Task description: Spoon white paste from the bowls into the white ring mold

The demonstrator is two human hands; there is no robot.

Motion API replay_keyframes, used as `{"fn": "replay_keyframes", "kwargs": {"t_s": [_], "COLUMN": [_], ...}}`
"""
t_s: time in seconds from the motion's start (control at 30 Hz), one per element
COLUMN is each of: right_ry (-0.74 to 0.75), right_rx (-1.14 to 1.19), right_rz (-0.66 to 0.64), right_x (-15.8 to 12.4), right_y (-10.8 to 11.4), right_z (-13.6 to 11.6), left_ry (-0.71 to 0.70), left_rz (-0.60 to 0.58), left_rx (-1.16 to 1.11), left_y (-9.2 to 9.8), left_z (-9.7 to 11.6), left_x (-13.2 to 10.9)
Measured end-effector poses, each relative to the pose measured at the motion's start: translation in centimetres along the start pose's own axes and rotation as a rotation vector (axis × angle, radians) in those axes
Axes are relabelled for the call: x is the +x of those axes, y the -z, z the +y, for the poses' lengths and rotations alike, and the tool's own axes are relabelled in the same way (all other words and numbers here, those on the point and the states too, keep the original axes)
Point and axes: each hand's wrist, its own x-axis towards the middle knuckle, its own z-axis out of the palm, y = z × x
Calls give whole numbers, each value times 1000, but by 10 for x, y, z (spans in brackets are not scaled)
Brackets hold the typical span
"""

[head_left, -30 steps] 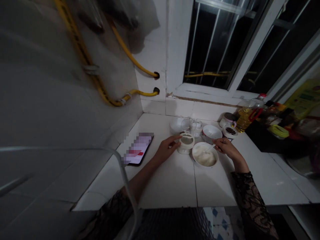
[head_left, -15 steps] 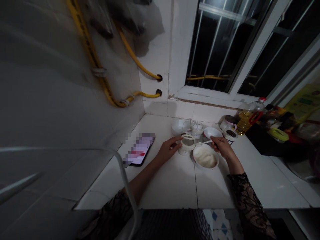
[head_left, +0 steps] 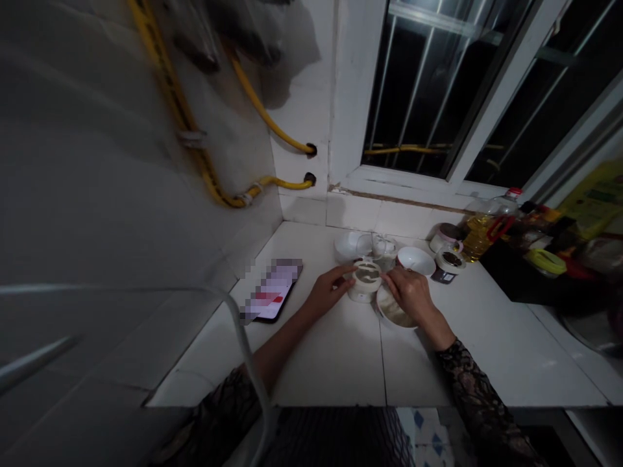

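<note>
My left hand (head_left: 333, 288) grips the left side of a small white jar (head_left: 363, 296), with fingers at its rim. The jar stands uncovered on the counter, and something pale grey shows inside. My right hand (head_left: 409, 293) is closed at the jar's right rim, fingertips pinched together round a white spoon that is mostly hidden; its end appears to be within the jar's mouth. Under the right hand sits a white bowl (head_left: 389, 314) of pale powder, like flour, partly covered by that hand.
Behind stand a red-and-white bowl (head_left: 416, 261), a clear bowl (head_left: 351, 246), a lidless dark-filled jar (head_left: 448, 264) and a lidded jar (head_left: 444, 237). An oil bottle (head_left: 477, 237) and condiments are at right. A phone (head_left: 282, 292) lies left, near the tiled wall.
My right hand has moved left with the spoon, from above the bowl's right side to the jar's rim. My left hand stays on the jar.
</note>
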Motion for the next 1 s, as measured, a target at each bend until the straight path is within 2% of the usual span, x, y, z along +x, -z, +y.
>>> {"fn": "replay_keyframes", "kwargs": {"t_s": [0.07,0.17,0.23,0.33,0.47,0.6,1.0], "right_ry": [-65,-246,-324,-348,-311,-322,-645], "right_rx": [17,115,175,186,213,385,692], "right_rz": [51,84,-21,-191,-310,-406,-363], "right_x": [-1,-3,-6,-11,-15,-16,-19], "right_y": [7,24,35,43,36,22,23], "right_z": [6,23,35,46,44,35,54], "left_ry": [-1,-2,-3,-3,9,18,20], "left_rz": [2,6,11,10,2,-1,1], "left_rx": [-3,-11,-16,-17,-4,8,-3], "left_y": [0,-1,-1,-1,0,0,0], "left_z": [-1,-1,-1,-1,-1,0,2], "left_x": [0,0,0,0,0,-1,0]}}
